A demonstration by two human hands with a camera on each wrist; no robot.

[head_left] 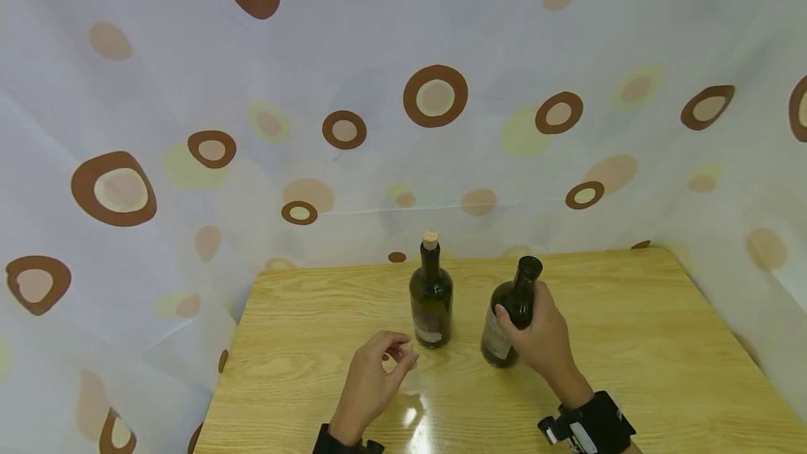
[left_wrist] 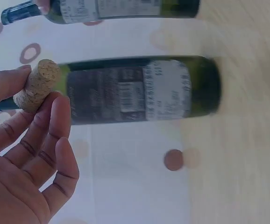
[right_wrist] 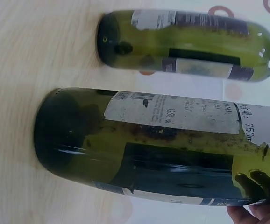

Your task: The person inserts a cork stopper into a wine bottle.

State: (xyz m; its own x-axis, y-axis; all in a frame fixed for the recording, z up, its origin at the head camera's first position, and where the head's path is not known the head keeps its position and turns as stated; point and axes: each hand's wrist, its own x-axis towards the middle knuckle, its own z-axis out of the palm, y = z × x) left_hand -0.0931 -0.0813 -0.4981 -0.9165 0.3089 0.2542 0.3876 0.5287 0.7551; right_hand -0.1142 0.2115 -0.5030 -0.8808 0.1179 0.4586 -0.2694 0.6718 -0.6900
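Between thumb and fingertips, my left hand [head_left: 375, 380] pinches a cork [left_wrist: 38, 86], just left of a dark green wine bottle [head_left: 431, 303]. That bottle stands upright on the table with another cork [head_left: 430, 239] in its mouth. My right hand [head_left: 547, 342] grips a second green wine bottle [head_left: 497, 331] round its shoulder, below an uncorked mouth. This bottle leans slightly to the right in the head view. Worn paper labels show on the held bottle [right_wrist: 172, 154] and on the corked bottle [right_wrist: 195, 44] in the right wrist view.
The wooden table [head_left: 630, 314] carries both bottles near its middle. Behind it and along the sides hangs a pale curtain [head_left: 378, 40] with brown and beige spots. Each wrist wears a black strap [head_left: 595, 422].
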